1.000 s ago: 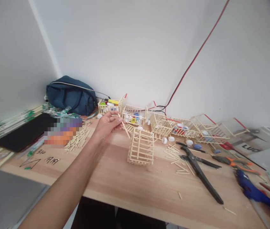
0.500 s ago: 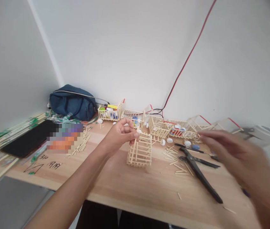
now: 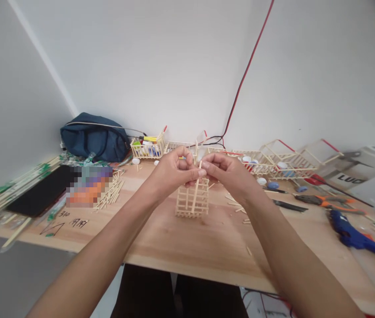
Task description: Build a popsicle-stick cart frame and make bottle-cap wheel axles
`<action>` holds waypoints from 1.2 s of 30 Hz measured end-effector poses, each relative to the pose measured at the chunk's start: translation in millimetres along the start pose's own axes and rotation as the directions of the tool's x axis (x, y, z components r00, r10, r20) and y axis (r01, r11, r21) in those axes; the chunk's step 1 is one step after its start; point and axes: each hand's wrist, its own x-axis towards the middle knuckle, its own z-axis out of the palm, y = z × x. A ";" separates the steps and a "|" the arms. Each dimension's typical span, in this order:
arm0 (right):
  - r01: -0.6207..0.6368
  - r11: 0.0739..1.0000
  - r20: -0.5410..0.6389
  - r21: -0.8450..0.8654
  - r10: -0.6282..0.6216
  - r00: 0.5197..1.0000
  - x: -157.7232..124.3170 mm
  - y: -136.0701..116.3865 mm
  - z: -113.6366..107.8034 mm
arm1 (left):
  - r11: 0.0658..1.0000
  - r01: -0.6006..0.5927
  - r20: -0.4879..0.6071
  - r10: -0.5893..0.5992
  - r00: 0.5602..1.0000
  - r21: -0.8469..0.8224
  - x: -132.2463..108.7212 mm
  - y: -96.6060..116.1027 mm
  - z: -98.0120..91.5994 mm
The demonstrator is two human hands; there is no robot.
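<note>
A small openwork basket frame of pale wooden sticks [image 3: 182,204] stands on the table in front of me. Above its far edge, a thin wooden stick [image 3: 195,194] rises steeply between my hands. My left hand [image 3: 179,170] is closed, with thumb and forefinger pinching this stick near its upper part. Right beside it, my right hand [image 3: 223,171] is closed in a pinch at the upper end of the same stick. The two sets of fingertips almost touch, and they hide part of the frame's far side.
Several finished stick baskets [image 3: 147,151] line the wall, some holding bottle caps. At right lie a blue glue gun [image 3: 350,232], orange-handled pliers [image 3: 323,201] and a black tool [image 3: 288,205]. Leftward are a blue pouch [image 3: 96,139], a black phone [image 3: 40,190] and cut sticks [image 3: 111,194].
My right hand has come in from the right to meet my left at the stick. The view has turned rightward, bringing the glue gun and pliers into sight.
</note>
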 end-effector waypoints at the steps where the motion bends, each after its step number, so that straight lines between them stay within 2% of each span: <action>1: -0.018 1.000 0.003 0.020 0.018 1.000 1.1 2.7 -1.2 | 1.000 0.009 0.002 -0.009 1.000 0.016 2.0 -1.1 0.7; 9: -0.056 0.989 -0.027 0.134 0.060 0.998 10.0 16.1 -16.9 | 0.992 0.003 0.049 -0.009 0.999 0.123 11.5 -9.7 4.8; 11: -0.076 0.981 -0.050 0.180 0.086 0.995 11.7 23.5 -23.7 | 0.986 -0.036 -0.003 0.037 0.999 0.164 11.7 -13.5 -1.5; 13: -0.106 0.975 -0.080 0.194 0.123 0.989 13.4 33.9 -30.3 | 0.972 -0.098 -0.108 0.123 0.987 0.214 12.0 -20.6 -12.3; 15: -0.141 0.973 -0.106 0.181 0.161 0.981 15.1 44.6 -35.5 | 0.940 -0.168 -0.205 0.234 0.950 0.297 12.6 -31.6 -25.5; 18: -0.195 0.968 -0.105 0.158 0.213 0.971 16.9 55.2 -39.0 | 0.869 -0.249 -0.270 0.386 0.882 0.428 12.5 -52.4 -42.9; 20: -0.226 0.964 -0.084 0.142 0.239 0.967 17.1 57.5 -39.0 | 0.845 -0.253 -0.279 0.414 0.866 0.470 11.3 -64.4 -50.3; 22: -0.241 0.964 -0.066 0.113 0.250 0.966 16.9 57.4 -38.4 | 0.832 -0.229 -0.279 0.408 0.869 0.505 9.8 -71.4 -54.3; 27: -0.197 0.979 -0.049 0.043 0.199 0.979 15.6 55.9 -38.1 | 0.816 -0.182 -0.333 0.412 0.848 0.548 7.6 -68.7 -55.8; 36: -0.173 0.983 -0.001 -0.056 0.173 0.985 14.1 57.5 -32.8 | 0.724 -0.224 -0.229 0.471 0.852 0.653 2.6 -66.5 -49.6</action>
